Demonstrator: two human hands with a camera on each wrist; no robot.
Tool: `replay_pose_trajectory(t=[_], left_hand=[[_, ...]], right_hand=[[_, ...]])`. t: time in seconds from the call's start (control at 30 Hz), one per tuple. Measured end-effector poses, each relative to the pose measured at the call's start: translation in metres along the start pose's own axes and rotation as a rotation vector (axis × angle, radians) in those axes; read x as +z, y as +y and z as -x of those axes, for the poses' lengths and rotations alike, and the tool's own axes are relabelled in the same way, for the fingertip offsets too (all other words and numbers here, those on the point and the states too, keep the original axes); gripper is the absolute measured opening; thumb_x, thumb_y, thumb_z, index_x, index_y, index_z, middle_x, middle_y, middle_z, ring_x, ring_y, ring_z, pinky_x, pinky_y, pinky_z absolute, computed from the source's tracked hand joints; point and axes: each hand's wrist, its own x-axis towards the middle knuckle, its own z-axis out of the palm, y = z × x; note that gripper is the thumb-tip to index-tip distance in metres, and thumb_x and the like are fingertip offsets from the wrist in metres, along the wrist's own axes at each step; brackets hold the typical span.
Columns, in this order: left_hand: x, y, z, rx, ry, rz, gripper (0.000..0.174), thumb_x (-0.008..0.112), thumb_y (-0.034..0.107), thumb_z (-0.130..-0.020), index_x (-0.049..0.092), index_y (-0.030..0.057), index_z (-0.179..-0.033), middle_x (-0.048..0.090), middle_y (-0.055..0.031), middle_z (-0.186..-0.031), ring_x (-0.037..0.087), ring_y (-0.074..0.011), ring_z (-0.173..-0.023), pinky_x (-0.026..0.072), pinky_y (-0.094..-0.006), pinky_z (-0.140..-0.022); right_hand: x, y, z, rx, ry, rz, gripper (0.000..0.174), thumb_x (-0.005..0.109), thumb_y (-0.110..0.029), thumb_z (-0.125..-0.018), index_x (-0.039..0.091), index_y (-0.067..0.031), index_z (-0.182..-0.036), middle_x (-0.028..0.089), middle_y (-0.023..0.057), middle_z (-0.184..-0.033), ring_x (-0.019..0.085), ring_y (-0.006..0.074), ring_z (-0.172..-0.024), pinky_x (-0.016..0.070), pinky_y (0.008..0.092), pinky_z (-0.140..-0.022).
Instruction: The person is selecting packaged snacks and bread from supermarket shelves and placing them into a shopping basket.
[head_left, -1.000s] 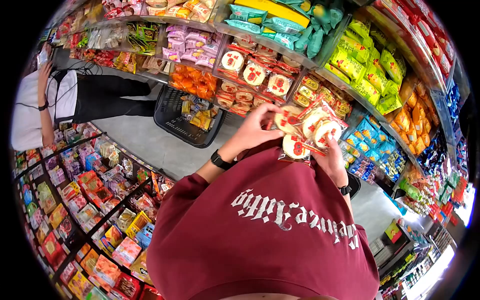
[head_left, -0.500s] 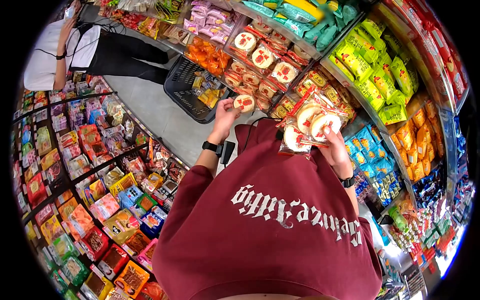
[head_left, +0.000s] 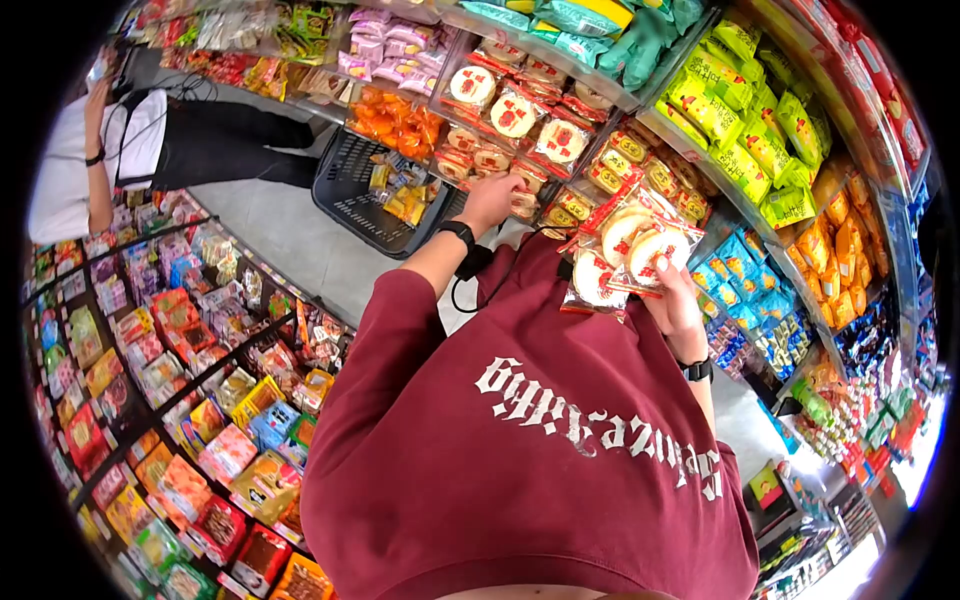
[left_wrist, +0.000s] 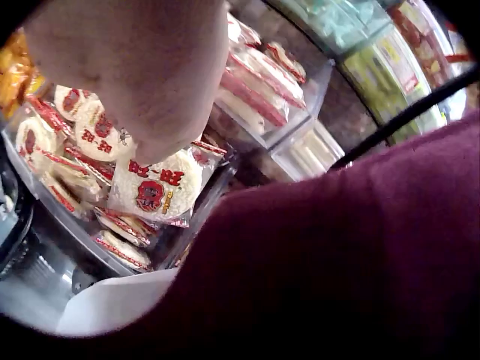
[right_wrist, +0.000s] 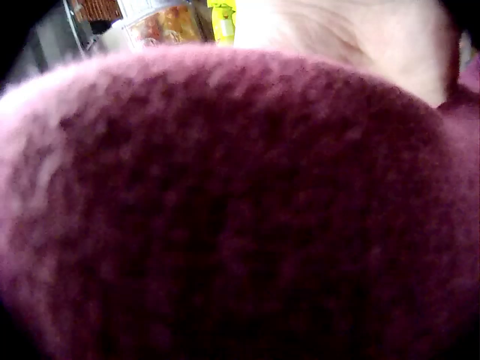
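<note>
Right grip (head_left: 682, 308) is clamped on a fanned bunch of cracker packs (head_left: 632, 246), thumb on the front face, other fingers mostly hidden. Landmark = lower cracker bin (left_wrist: 66, 229): bunch sits right of it in the head view, well apart, close to the chest. Packs overlap, so the thumb likely pins the whole fan and leaves the other hand free.

Left grip (head_left: 490, 200) is down at the bin, touching or just over a single pack (left_wrist: 154, 184) lying on the others in there. Can't tell if it's pinched, hand covers the top edge. Packs in the bin lean at mixed angles, probably just how they settle.

Pose: left arm reaches forward and out to the bin, wrist over its front, back of hand toward the head cam. Right elbow bent, forearm held up short of the bin, palm behind the packs. Right wrist view is mostly sleeve (right_wrist: 225, 210), no help on the hold.

Black basket (head_left: 365, 228) is on the floor, left of the bin, with bagged snacks (head_left: 405, 206) inside
</note>
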Motion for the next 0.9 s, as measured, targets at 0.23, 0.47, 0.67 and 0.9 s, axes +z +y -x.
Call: replay_pose_trajectory(t=[0.23, 0.47, 0.67, 0.9], left_hand=[[0.028, -0.024, -0.025, 0.163, -0.220, -0.224, 0.024, 0.062, 0.003, -0.081, 0.066, 0.0144, -0.102, 0.069, -0.0097, -0.103, 0.064, -0.0331, -0.105, 0.0488, -0.0466, -0.091], [0.012, -0.025, -0.026, 0.166, 0.069, -0.179, 0.026, 0.064, 0.003, -0.081, 0.067, 0.0090, -0.106, 0.063, -0.0156, -0.110, 0.059, -0.0378, -0.109, 0.0495, -0.0490, -0.094], [-0.023, -0.004, -0.017, -0.015, -0.091, 0.063, 0.021, 0.073, 0.014, -0.085, 0.067, 0.0074, -0.105, 0.069, -0.0136, -0.102, 0.067, -0.0303, -0.094, 0.0541, -0.0418, -0.085], [-0.106, 0.114, -0.008, -0.200, -0.494, 0.633, 0.040, 0.061, 0.035, -0.104, 0.071, -0.0013, -0.090, 0.074, -0.0052, -0.085, 0.069, -0.0129, -0.082, 0.0525, -0.0292, -0.074]], right_hand=[[0.022, 0.023, 0.014, -0.144, 0.121, -0.060, 0.056, 0.066, -0.015, -0.100, 0.042, -0.0015, -0.149, 0.057, 0.0135, -0.143, 0.057, 0.0280, -0.131, 0.0467, 0.0479, -0.112], [0.037, 0.036, 0.022, -0.216, 0.218, -0.112, 0.056, 0.066, -0.017, -0.101, 0.042, -0.0005, -0.149, 0.057, 0.0132, -0.143, 0.057, 0.0280, -0.131, 0.0466, 0.0471, -0.112], [0.047, 0.032, 0.015, -0.162, 0.219, -0.123, 0.055, 0.064, -0.019, -0.102, 0.042, 0.0008, -0.149, 0.057, 0.0142, -0.143, 0.057, 0.0270, -0.131, 0.0467, 0.0454, -0.112], [0.044, 0.022, 0.000, -0.108, 0.179, -0.085, 0.052, 0.061, -0.018, -0.104, 0.042, 0.0009, -0.149, 0.058, 0.0134, -0.143, 0.059, 0.0262, -0.130, 0.0479, 0.0446, -0.111]])
